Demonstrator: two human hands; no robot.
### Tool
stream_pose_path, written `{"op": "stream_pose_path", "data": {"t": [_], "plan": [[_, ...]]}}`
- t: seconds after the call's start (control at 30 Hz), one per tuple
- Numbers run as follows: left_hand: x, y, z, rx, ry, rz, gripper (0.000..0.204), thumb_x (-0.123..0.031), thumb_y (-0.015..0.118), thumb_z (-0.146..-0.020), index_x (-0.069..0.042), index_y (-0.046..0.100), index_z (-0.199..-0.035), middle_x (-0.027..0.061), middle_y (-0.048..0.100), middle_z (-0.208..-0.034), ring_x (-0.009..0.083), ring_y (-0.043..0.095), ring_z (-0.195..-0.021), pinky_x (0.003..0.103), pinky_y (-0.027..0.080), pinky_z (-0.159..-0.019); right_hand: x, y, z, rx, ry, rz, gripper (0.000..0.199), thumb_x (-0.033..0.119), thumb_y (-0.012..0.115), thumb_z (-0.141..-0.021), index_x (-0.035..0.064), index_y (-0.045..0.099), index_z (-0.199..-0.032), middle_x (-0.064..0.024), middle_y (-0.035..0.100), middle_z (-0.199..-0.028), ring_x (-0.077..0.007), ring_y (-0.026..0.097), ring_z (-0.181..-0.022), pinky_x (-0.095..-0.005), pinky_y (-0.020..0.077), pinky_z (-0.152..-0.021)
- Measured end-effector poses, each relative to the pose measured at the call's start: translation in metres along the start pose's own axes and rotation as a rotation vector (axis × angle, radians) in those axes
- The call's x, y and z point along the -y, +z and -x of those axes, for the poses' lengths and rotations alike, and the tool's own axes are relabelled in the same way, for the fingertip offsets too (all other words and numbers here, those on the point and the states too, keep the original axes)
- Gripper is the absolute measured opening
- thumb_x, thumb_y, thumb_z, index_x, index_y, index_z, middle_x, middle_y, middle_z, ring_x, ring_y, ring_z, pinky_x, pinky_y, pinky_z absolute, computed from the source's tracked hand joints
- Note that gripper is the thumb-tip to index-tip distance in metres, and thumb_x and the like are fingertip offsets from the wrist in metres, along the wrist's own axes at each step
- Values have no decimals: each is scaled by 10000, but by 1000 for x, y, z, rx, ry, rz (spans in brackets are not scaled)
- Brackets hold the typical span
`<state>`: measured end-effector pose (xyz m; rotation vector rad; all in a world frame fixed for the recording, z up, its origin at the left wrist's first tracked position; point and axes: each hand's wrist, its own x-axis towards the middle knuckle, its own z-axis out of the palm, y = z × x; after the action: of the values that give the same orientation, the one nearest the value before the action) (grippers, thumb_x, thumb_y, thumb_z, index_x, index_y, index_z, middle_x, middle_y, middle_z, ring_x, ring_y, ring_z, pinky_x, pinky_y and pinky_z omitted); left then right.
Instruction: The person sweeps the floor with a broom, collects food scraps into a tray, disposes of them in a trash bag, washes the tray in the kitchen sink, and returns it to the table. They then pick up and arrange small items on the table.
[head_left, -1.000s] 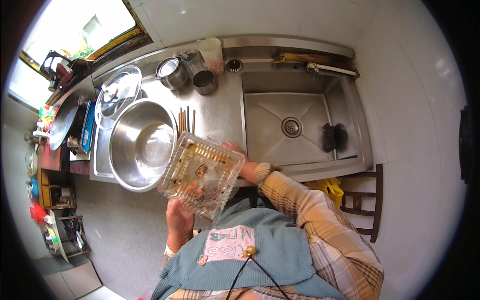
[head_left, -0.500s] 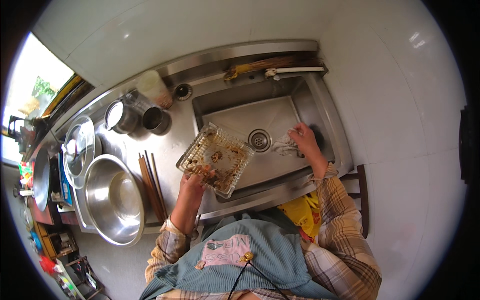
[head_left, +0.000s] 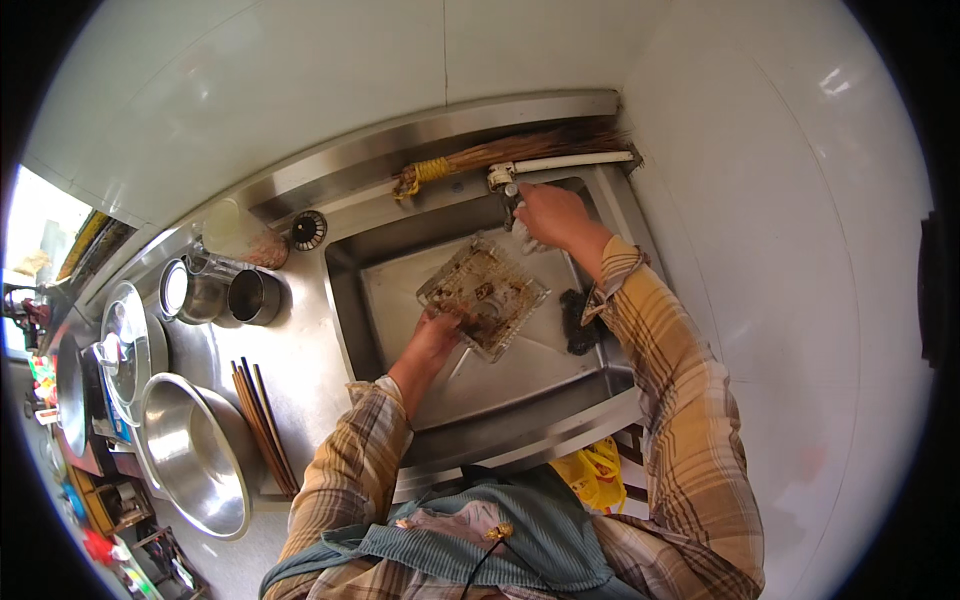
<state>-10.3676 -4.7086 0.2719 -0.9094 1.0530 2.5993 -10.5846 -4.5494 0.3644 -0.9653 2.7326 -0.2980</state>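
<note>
My left hand (head_left: pixel 430 342) grips the near-left edge of a clear, square ribbed tray (head_left: pixel 505 288) with brown residue on it. The tray is held over the steel sink (head_left: pixel 490 395) and hides the drain. My right hand (head_left: pixel 557 216) is at the tap (head_left: pixel 509 193) at the back of the sink, its fingers closed around a crumpled pale cloth (head_left: pixel 524 240). Whether those fingers also grip the tap is hard to make out. On the right side of the basin lies a dark scouring pad (head_left: pixel 578 322).
Left on the counter stand a steel basin (head_left: pixel 195 455), chopsticks (head_left: pixel 263 425), a metal cup (head_left: pixel 254 297), a tall clear container (head_left: pixel 240 235) and a sink strainer (head_left: pixel 308 230). A tied straw brush (head_left: pixel 500 155) lies behind the sink. A yellow bag (head_left: pixel 592 475) hangs below its front edge.
My left hand has brought the tray right and farther over the sink. My right hand has moved from the basin floor back to the tap, carrying the cloth. The view has shifted.
</note>
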Motion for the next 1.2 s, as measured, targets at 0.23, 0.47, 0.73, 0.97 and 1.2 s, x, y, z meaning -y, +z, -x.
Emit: {"op": "stream_pose_path", "data": {"t": [0.23, 0.47, 0.73, 0.97, 1.2], "plan": [[6, 5, -47, 13, -6, 10, 413, 14, 464, -737, -110, 495, -1130, 31, 579, -994, 176, 563, -924, 297, 434, -752, -4, -12, -13, 36, -125, 174, 298, 10, 562, -719, 24, 575, -1017, -160, 630, -805, -321, 613, -782, -423, 478, -660], [18, -14, -78, -31, -95, -17, 490, 0, 489, -760, -147, 389, -1217, 8, 535, -1067, 136, 510, -896, 283, 401, -689, -24, -7, -25, -76, -270, 171, 424, 15, 545, -719, 136, 568, -1124, -105, 628, -810, -309, 598, -759, -410, 466, -665], [28, -18, -89, -91, -102, 38, 350, 16, 527, -744, -133, 505, -1059, 0, 574, -960, 134, 543, -852, 268, 417, -634, -35, 20, -9, -464, -130, -150, 282, 122, 581, -787, 100, 585, -1068, -124, 607, -823, -306, 583, -743, -390, 459, -678], [53, -41, -106, -63, -128, 8, 335, 25, 509, -749, -96, 531, -1061, 47, 598, -991, 184, 589, -843, 300, 461, -610, -65, 160, 30, -267, 368, -941, 242, 226, 602, -830, -5, 564, -889, -108, 592, -729, -230, 550, -668, -330, 438, -624], [69, -61, -113, -59, -156, -124, 374, 30, 508, -754, -68, 534, -1114, 68, 594, -1056, 220, 592, -888, 348, 501, -728, -5, 233, 23, -267, 519, -713, 438, 251, 650, -770, -16, 527, -1095, -176, 597, -940, -307, 571, -885, -375, 445, -780]]}}
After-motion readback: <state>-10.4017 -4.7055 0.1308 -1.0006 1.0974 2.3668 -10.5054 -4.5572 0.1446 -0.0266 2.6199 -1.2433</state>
